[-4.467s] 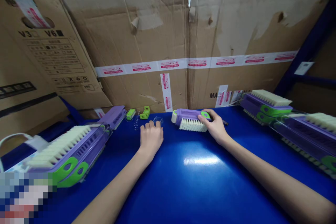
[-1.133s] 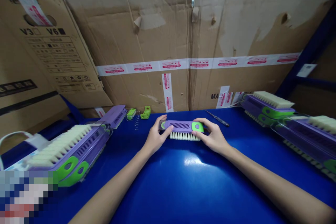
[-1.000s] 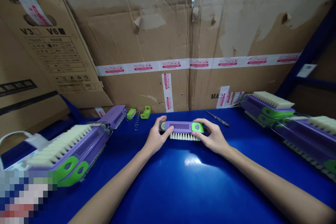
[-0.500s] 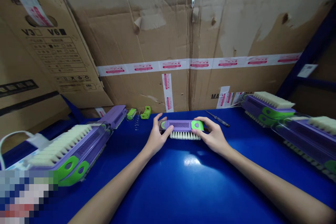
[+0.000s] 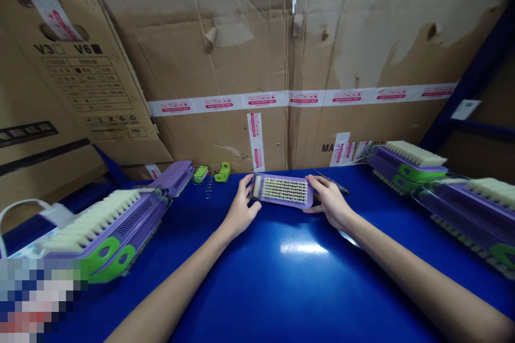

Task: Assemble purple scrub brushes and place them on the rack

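Note:
A purple brush [image 5: 285,191] is held above the blue table, its rows of pale bristles turned toward me. My left hand [image 5: 242,204] grips its left end, where a clear part shows, with thumb below and fingers at the top edge. At the brush's right end, my right hand [image 5: 328,198] holds it between thumb and fingers. Behind the right hand lies a thin screwdriver-like tool [image 5: 341,186], partly covered. Left of the brush, a metal spring [image 5: 210,185], a green bracket-shaped piece [image 5: 222,172] and a small green-and-clear part [image 5: 200,174] lie on the table.
Stacked purple-and-green brushes [image 5: 116,225] stand on the left, near a white cable [image 5: 24,202]. More brushes are stacked at the right [image 5: 410,163]. Cardboard sheets [image 5: 225,64] wall off the back of the blue table [image 5: 257,284]. A blue metal post [image 5: 462,80] rises at right.
Both hands have turned the brush over: its purple vented side and green end faced me before, and now the bristle side does. My right-hand fingers have shifted on its end.

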